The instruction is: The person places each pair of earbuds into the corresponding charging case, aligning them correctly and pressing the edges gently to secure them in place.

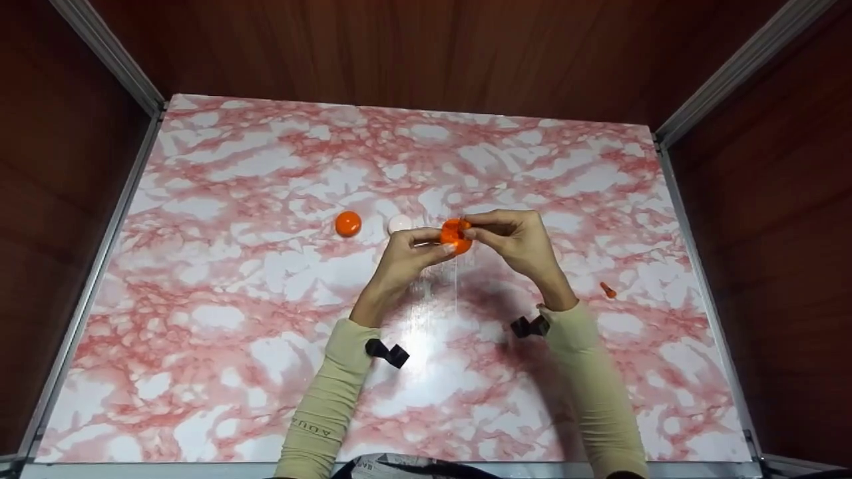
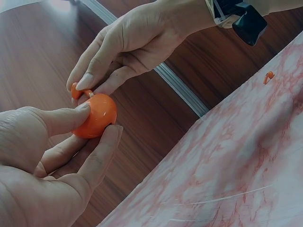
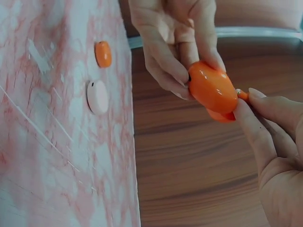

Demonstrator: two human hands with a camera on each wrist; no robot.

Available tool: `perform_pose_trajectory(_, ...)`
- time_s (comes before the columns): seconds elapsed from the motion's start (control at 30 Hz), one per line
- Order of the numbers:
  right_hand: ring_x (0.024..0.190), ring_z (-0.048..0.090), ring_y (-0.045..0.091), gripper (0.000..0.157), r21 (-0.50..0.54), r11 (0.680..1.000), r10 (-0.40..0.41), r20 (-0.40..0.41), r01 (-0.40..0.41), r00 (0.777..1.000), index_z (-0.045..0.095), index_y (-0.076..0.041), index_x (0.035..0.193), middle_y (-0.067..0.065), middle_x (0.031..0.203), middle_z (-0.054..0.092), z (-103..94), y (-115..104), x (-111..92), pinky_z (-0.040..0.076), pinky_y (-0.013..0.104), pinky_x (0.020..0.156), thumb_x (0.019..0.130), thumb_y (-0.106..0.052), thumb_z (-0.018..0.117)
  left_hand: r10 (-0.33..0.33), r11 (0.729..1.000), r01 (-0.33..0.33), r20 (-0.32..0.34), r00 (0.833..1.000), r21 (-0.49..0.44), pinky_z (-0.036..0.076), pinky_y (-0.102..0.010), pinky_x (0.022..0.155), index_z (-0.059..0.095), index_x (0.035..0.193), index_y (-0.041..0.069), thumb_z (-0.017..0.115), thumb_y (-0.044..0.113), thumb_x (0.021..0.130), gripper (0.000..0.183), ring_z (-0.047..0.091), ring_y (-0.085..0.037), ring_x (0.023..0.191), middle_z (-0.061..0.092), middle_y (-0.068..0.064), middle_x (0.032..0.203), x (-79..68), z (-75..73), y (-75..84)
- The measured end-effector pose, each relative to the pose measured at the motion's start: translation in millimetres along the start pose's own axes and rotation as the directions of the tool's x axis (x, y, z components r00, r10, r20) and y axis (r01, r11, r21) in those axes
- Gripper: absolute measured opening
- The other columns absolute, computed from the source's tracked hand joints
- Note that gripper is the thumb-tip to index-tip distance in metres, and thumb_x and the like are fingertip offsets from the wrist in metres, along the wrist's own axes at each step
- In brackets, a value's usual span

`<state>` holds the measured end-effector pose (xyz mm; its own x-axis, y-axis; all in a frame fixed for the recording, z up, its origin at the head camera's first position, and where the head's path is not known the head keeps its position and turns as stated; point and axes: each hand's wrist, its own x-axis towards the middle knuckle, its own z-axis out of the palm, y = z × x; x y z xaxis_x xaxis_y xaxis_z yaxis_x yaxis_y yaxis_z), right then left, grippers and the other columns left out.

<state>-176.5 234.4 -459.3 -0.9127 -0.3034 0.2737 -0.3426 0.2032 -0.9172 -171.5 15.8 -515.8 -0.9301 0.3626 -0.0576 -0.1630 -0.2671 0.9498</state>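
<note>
Above the middle of the table, my left hand [image 1: 407, 259] grips a glossy orange rounded plastic piece [image 2: 100, 116] between thumb and fingers. On its far side in the left wrist view, my right hand [image 1: 516, 241] pinches a small orange part [image 2: 78, 91] with a rounded end. That small part meets the rounded piece at its edge; whether it is seated in it I cannot tell. A small dark opening shows on the rounded piece [image 3: 213, 85] near the left fingers. Fingertips hide much of the small part.
Left of the hands, a shiny orange round piece [image 1: 348, 224] and a pale round disc [image 1: 399, 225] lie on the marbled table [image 1: 219, 372]. A small orange peg-like part [image 1: 608, 290] rests at the right. Brown wood panels [image 1: 413, 53] enclose the back and sides.
</note>
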Motion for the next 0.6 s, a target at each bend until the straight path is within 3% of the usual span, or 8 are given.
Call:
perform_pose_trajectory(0.13, 0.094, 0.080, 0.012, 0.021, -0.042, 0.999, -0.022, 0.006, 0.022, 1.000, 0.081, -0.002, 0.113, 0.021, 0.107, 0.080, 3.0, -1, 0, 0.067, 0.027, 0.083, 0.092, -0.003, 0.079, 0.000, 1.000, 0.000, 0.009, 1.000, -0.024, 0.064, -0.035, 0.101, 0.073, 0.122, -0.009, 0.076, 0.002, 0.094, 0.030, 0.076, -0.017, 0.103, 0.077, -0.014, 0.117, -0.1, 1.8, -0.5)
perform_pose_trajectory(0.33, 0.096, 0.080, 0.024, 0.021, -0.163, 0.982, -0.088, 0.025, 0.091, 0.996, 0.081, -0.003, 0.114, 0.015, 0.109, 0.081, 7.1, -1, -2, 0.067, 0.024, 0.082, 0.094, -0.007, 0.079, -0.001, 0.999, 0.002, 0.015, 1.000, -0.047, 0.064, -0.038, 0.101, 0.072, 0.124, -0.010, 0.076, 0.002, 0.095, 0.032, 0.077, -0.018, 0.104, 0.076, -0.017, 0.120, 0.7, 3.5, -2.3)
perform_pose_trajectory(0.6, 0.107, 0.075, 0.024, 0.017, -0.414, 0.878, -0.235, 0.062, 0.239, 0.970, 0.083, -0.006, 0.112, 0.007, 0.116, 0.080, 13.7, -3, -6, 0.066, 0.032, 0.089, 0.095, -0.010, 0.078, 0.003, 0.998, -0.003, 0.003, 1.000, -0.055, 0.064, -0.035, 0.101, 0.072, 0.126, -0.008, 0.075, 0.002, 0.096, 0.031, 0.077, -0.018, 0.106, 0.075, -0.021, 0.124, 0.6, 4.2, -2.5)
